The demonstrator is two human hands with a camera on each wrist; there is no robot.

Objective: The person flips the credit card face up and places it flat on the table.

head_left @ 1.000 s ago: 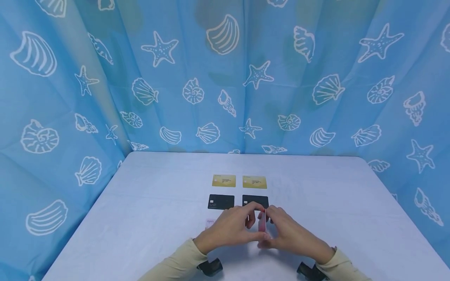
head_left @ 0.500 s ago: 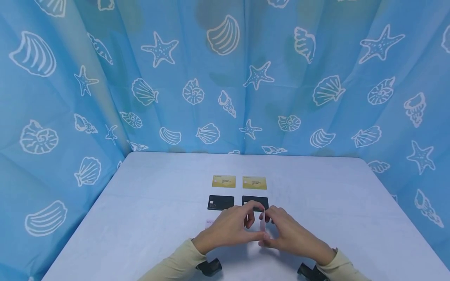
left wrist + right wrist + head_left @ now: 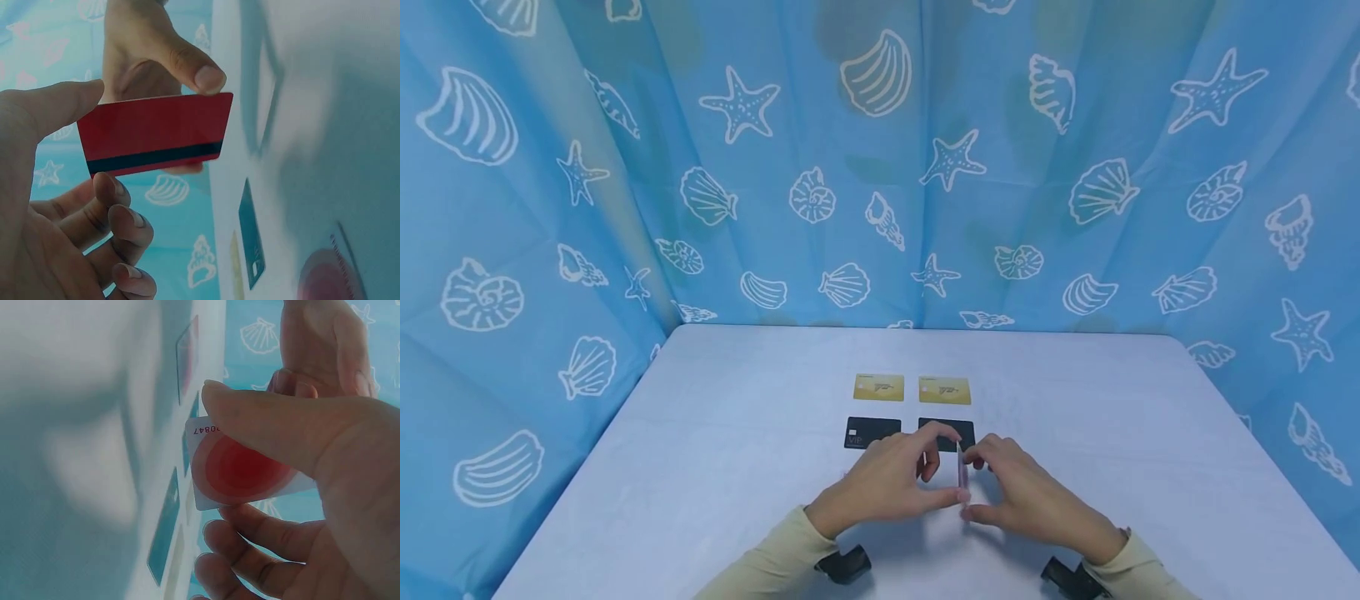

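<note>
Between my two hands a bank card (image 3: 962,471) is held upright above the table, almost edge-on in the head view. Its back (image 3: 153,128) is red with a black stripe in the left wrist view; its front (image 3: 240,472) is white with red circles in the right wrist view. My left hand (image 3: 895,479) pinches one end between thumb and index finger. At the other end my right hand (image 3: 1037,500) has its thumb on the upper long edge and a finger at the lower one. A similar red-circle card (image 3: 328,275) lies on the table, mostly hidden by my left hand in the head view.
Two gold cards (image 3: 879,387) lie side by side on the white table (image 3: 1075,400). Nearer are two black cards (image 3: 871,432), the right one partly covered by my left fingers. A blue shell-patterned curtain (image 3: 880,167) hangs behind and at both sides.
The held card has turned: its pinkish-red face showed in the head view a second ago, and now mainly its edge does. My right hand has shifted slightly right.
</note>
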